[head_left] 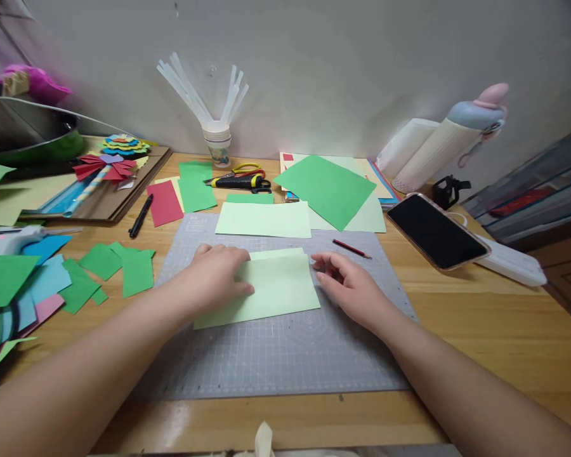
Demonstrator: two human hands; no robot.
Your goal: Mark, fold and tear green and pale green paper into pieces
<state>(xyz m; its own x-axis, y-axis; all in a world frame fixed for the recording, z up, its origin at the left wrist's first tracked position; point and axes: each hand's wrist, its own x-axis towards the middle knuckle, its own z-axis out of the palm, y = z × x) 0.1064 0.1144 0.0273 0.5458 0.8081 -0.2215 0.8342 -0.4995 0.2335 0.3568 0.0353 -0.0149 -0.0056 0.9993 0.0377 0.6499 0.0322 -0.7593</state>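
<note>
A pale green sheet of paper (283,285), which looks folded or doubled along its far edge, lies slightly tilted on the grey cutting mat (266,362). My left hand (219,276) is closed over its left end, thumb on top of the paper; the other fingertips are partly hidden. Just off the sheet's right edge is my right hand (349,285), fingers loosely curled and thumb apart, with nothing visible in it. Behind them a second pale green strip (264,219) rests at the mat's far edge. A red and black pencil (352,249) lies beyond my right hand.
Green paper scraps (137,273) and a glue gun (9,240) are at left. At the back stand paper cups (217,146) with white sticks, scissors (250,170), a utility knife (238,183) and a large green sheet (328,190). A phone (438,230) and bottle (450,146) are right.
</note>
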